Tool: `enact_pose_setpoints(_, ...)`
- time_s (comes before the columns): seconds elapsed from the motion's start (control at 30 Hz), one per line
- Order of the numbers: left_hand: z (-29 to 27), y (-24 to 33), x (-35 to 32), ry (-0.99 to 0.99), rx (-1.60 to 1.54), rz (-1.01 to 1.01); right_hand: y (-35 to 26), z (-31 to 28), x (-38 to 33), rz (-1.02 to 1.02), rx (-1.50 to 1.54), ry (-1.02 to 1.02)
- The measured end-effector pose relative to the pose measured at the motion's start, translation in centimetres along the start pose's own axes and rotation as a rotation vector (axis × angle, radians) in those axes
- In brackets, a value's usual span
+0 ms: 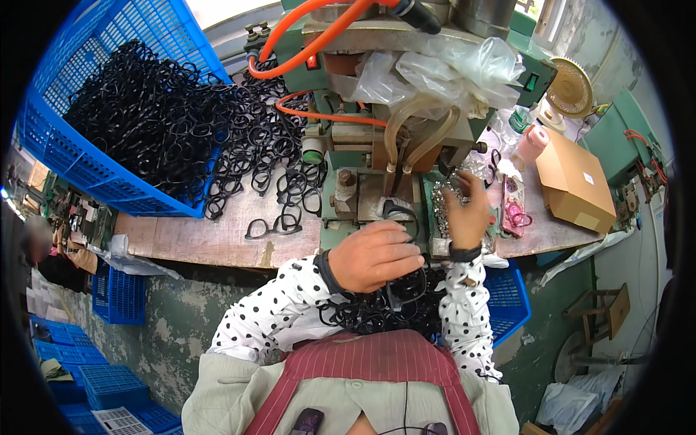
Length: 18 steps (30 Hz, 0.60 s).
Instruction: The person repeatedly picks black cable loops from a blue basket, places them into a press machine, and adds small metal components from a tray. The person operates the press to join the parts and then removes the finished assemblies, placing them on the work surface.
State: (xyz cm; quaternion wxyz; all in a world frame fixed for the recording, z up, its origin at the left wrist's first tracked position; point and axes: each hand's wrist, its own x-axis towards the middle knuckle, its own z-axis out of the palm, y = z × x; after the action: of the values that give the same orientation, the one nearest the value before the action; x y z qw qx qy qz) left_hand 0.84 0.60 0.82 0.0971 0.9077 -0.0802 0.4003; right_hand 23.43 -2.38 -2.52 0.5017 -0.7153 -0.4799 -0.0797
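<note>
Frames (138, 119) pile at ten and six o'clock; we cannot tell which are done. Left hand (368, 259): fingers curled; right hand (467, 216): half-bent over parts (438, 206); openings and holds unclear.

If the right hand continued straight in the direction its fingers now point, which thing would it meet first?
Most likely the small shiny metal pieces: the right hand's fingertips are at or just above them. Depth is unclear from this single view, so they may already be touching.
</note>
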Motion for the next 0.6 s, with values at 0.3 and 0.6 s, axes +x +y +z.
enact_pose_setpoints(0.3, 0.5, -0.4, -0.3, -0.021, 0.020, -0.001, 7.2, -3.9, -3.3, 0.029, -0.503, -0.284)
enact_pose_setpoints(0.6, -0.4, 1.4, -0.6, 0.014, 0.217, -0.092, 7.0, -2.0, -3.2, 0.114, -0.033, -0.018)
